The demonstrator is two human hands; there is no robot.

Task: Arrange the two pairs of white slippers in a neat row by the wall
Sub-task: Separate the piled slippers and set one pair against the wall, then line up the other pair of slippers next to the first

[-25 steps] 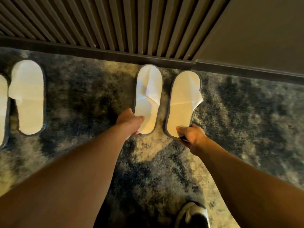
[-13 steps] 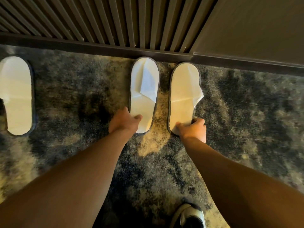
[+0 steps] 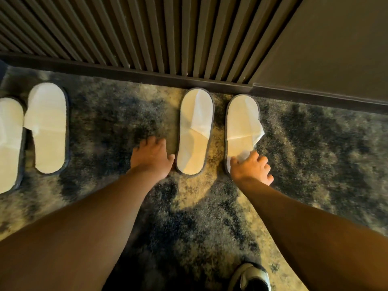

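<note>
Two white slippers with dark rims lie side by side, toes at the baseboard: the left one (image 3: 196, 131) and the right one (image 3: 242, 122). My left hand (image 3: 152, 156) rests on the carpet just left of the left slipper's heel, fingers apart, thumb close to its rim, holding nothing. My right hand (image 3: 251, 168) lies over the right slipper's heel with spread fingers, covering that end. A second pair lies far left: one slipper (image 3: 49, 127) in full and another (image 3: 9, 143) cut by the frame edge, set a little farther from the wall.
A slatted dark wall panel (image 3: 147, 38) and its baseboard (image 3: 126, 72) run along the top; a plain wall (image 3: 325, 49) stands at the right. The floor is mottled dark carpet (image 3: 315, 154). My shoe (image 3: 249, 277) shows at the bottom.
My left hand has come off the left slipper's heel and shifted left onto the carpet. My right hand's grip on the other heel has loosened. More of the far-left pair shows.
</note>
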